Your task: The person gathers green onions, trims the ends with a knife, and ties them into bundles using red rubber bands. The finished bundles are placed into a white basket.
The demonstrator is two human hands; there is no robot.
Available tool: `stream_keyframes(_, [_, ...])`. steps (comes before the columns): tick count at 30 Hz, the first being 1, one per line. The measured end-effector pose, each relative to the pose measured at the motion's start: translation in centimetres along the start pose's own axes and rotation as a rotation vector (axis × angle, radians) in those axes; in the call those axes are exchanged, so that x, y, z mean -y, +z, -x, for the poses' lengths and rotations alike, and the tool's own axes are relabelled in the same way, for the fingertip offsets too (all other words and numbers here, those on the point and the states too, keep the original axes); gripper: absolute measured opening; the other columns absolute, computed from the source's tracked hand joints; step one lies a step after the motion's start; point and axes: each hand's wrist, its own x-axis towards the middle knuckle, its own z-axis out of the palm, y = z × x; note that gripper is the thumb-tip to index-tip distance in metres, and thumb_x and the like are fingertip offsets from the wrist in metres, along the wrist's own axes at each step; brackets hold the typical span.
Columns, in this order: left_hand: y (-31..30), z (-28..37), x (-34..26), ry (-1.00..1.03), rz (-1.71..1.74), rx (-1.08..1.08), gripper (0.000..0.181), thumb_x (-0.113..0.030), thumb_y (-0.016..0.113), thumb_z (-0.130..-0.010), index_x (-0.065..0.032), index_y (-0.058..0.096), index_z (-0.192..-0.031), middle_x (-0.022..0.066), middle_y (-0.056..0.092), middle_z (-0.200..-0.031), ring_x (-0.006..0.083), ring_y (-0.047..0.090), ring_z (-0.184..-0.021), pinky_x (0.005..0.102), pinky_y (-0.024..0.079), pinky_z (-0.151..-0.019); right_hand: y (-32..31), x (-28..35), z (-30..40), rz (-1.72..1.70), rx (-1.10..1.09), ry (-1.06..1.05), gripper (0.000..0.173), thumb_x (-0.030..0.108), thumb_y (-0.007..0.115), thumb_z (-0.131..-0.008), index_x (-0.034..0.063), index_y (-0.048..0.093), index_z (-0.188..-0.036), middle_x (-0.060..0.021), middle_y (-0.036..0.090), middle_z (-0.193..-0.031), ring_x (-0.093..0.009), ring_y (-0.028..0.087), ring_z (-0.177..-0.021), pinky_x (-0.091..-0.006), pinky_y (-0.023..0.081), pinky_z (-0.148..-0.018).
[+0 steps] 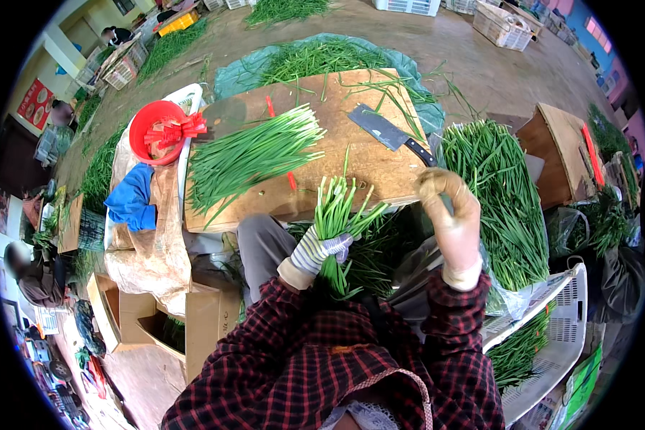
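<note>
My left hand (314, 252), in a striped knit glove, grips a small bunch of green chives (334, 207) with the pale cut ends upward. It is above my lap, just in front of the wooden board (236, 219). My right hand (451, 215), in a tan glove, is raised at the board's right edge with fingers bent. Blur hides whether its fingertips pinch anything. Close beyond them is the black handle of a cleaver (379, 127) lying on the board. A larger bundle of chives (258, 153) rests on the board, with red strips (292, 181) by it.
At left, a red bowl (135, 137) holds red strips, near a blue cloth (133, 198). A big heap of chives (497, 204) stands at right, above a white plastic crate (567, 317). Cardboard boxes (209, 328) sit at lower left. People are in the left background.
</note>
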Motion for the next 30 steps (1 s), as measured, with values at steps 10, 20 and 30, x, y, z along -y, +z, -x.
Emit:
stream_keyframes(10, [1.9,-0.2,-1.2,0.011,-0.069,-0.072,0.037,-0.006,0.066,-0.081,-0.0033,0.053,-0.115,0.0009,0.058,-0.08,0.0087,0.052,-0.056,0.0214,0.043,-0.051,2.9,1.8,0.2,0.503,0.152,-0.188,0.049,0.023,0.077,-0.065,0.0082,0.058,-0.108,-0.0137,0.056,-0.11,-0.034,0.049,-0.11,-0.0418,0.04,-0.092])
stream_keyframes(20, [2.2,-0.9,-0.4,0.115,-0.261,-0.123,0.042,-0.004,0.067,-0.082,0.0004,0.049,-0.12,0.0029,0.062,-0.106,0.0087,0.058,-0.091,0.024,0.049,-0.08,3.1,0.6,-0.3,0.637,0.215,-0.259,0.033,0.015,0.074,-0.065,0.0096,0.061,-0.095,-0.012,0.057,-0.107,-0.035,0.048,-0.113,-0.0438,0.04,-0.09])
stream_keyframes(30, [2.1,-2.5,-8.7,0.589,-1.24,-0.038,0.054,-0.025,0.073,-0.072,0.0005,0.054,-0.115,0.0203,0.064,-0.096,0.0347,0.063,-0.087,0.0384,0.05,-0.078,-0.3,0.0,1.8,-0.76,-0.184,0.227,0.007,0.01,0.062,-0.083,0.0028,0.061,-0.086,-0.0126,0.057,-0.117,-0.024,0.053,-0.112,-0.0383,0.041,-0.096])
